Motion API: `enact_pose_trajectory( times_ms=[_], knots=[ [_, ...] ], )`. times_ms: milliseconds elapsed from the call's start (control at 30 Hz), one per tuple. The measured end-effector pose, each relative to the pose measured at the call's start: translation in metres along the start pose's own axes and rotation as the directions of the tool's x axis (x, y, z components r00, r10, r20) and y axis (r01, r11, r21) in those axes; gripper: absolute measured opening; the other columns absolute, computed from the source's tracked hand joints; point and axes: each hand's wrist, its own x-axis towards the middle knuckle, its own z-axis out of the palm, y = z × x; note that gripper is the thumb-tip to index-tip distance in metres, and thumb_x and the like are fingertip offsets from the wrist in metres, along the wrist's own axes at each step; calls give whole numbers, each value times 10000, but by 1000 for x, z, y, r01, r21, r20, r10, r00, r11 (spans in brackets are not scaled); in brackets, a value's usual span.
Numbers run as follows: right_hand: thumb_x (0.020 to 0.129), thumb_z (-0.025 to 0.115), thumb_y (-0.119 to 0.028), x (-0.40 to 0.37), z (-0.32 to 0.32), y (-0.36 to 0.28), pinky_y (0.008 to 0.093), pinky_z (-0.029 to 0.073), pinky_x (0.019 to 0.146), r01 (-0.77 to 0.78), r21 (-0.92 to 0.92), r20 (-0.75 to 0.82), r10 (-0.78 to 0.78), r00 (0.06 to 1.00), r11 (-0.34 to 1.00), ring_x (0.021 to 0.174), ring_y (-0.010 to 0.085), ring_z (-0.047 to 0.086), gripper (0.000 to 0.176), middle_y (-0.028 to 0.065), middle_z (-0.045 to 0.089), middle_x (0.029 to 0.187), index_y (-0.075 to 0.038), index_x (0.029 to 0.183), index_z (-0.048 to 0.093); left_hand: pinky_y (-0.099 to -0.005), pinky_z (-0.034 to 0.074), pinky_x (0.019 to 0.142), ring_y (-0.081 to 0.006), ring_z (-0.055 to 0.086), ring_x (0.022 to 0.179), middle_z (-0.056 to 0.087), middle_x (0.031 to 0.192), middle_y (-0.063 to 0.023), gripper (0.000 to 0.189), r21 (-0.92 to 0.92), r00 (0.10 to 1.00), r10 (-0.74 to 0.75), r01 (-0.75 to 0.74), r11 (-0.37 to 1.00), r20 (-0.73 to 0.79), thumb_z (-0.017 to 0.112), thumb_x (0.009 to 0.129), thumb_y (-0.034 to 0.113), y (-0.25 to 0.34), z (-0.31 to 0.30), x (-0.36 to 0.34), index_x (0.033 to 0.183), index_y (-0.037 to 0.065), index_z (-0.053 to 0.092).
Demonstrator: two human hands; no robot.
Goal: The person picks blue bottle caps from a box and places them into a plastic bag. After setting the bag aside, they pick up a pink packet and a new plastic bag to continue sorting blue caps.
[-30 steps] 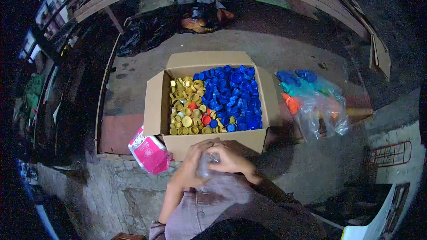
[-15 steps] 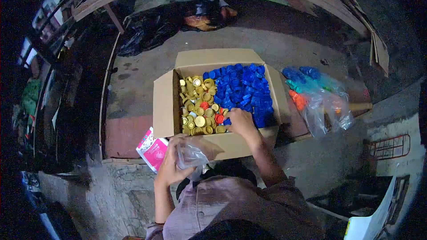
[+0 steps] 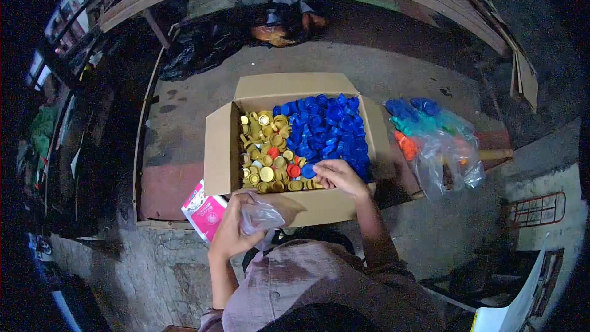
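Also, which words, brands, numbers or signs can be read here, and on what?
Pink-and-white packet: small lettering above and beside a round emblem, too blurred to quote.
Cardboard box: no readable text.
Blue caps and yellow caps: any marks too small to read.

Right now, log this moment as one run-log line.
left hand: holding clear plastic bag; right hand: at blue cap; open box: yellow caps beside blue caps

Your shirt (image 3: 301, 270) is a creased, dusty mauve-grey, with a small round button (image 3: 275, 294) on its front, lower centre of the frame. Your left sleeve (image 3: 211, 320) and darker-looking right sleeve (image 3: 393, 270) end near the elbows, leaving your forearms (image 3: 224, 280) bare.
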Motion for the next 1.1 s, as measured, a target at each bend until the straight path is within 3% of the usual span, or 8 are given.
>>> enact_pose_trajectory(
  times_ms=[100, 233, 300, 333, 467, 967, 1033, 1100],
  knots=[
    [828, 556, -243, -8, -5, 0, 210, 383, 475, 32, 96, -14, -31, 999, 995, 541, 50, 496, 224, -1, 546, 597, -23, 803, 591, -347, 377, 839, -288, 464, 953, 455, 993, -158, 570, -8, 999, 3, -2, 1000, 32, 681, 533, 123, 0, 8, 6, 1013, 1, 398],
    [779, 623, -193, -19, -36, 43, 276, 421, 510, 170, -643, -272, -431, 860, 746, 520, 123, 496, 198, 34, 536, 618, -36, 891, 577, -348, 374, 842, -292, 462, 952, 452, 1018, -170, 581, 53, 996, 90, -91, 994, 25, 685, 525, 123, 5, 9, 12, 1013, 3, 392],
    [747, 651, -171, -22, -49, 71, 302, 433, 535, -52, -895, -415, -781, 467, 444, 539, 146, 509, 202, 70, 533, 617, -36, 871, 567, -346, 374, 839, -291, 460, 951, 450, 1033, -170, 591, 15, 1000, 3, -3, 1000, 10, 682, 518, 113, 8, 11, 13, 1017, 3, 386],
    [742, 656, -160, -26, -47, 63, 286, 429, 532, -38, -880, -436, -775, 458, 473, 554, 143, 514, 193, 62, 533, 618, -27, 838, 554, -344, 375, 837, -287, 460, 952, 449, 1033, -167, 594, 37, 1000, 18, -18, 999, -6, 679, 515, 107, 11, 11, 15, 1019, 3, 382],
    [741, 651, -147, -22, -69, 18, 274, 428, 528, -72, -575, -616, -373, 694, 815, 557, 153, 521, 167, 63, 542, 638, -31, 839, 582, -337, 375, 834, -262, 459, 960, 446, 1062, -160, 603, 45, 999, -24, 25, 999, -29, 672, 505, 93, 27, 8, 23, 1021, 5, 372],
    [714, 607, -85, 42, -120, -35, 337, 457, 613, 104, -903, -283, -760, 585, 416, 671, 263, 578, 117, 123, 576, 719, -28, 814, 628, -364, 358, 859, -265, 442, 1018, 433, 1118, -182, 605, 0, 986, -40, 41, 999, -163, 674, 497, 126, 46, 25, 34, 1007, 13, 367],
    [706, 616, -116, 21, -114, -22, 329, 453, 593, 268, -853, -109, -655, 748, 448, 655, 242, 579, 77, 84, 586, 702, -72, 767, 631, -354, 363, 851, -259, 448, 994, 435, 1130, -177, 604, 79, 975, -17, 36, 996, -223, 669, 499, 134, 45, 24, 26, 1008, 13, 367],
    [699, 619, -174, -14, -91, -34, 325, 460, 591, 68, -923, -35, -257, 966, 379, 650, 219, 585, 79, 47, 599, 706, -111, 745, 633, -333, 370, 838, -239, 451, 941, 446, 1117, -158, 640, 76, 968, -16, 36, 996, -250, 663, 495, 139, 44, 25, 18, 1052, 4, 380]
  ],
)
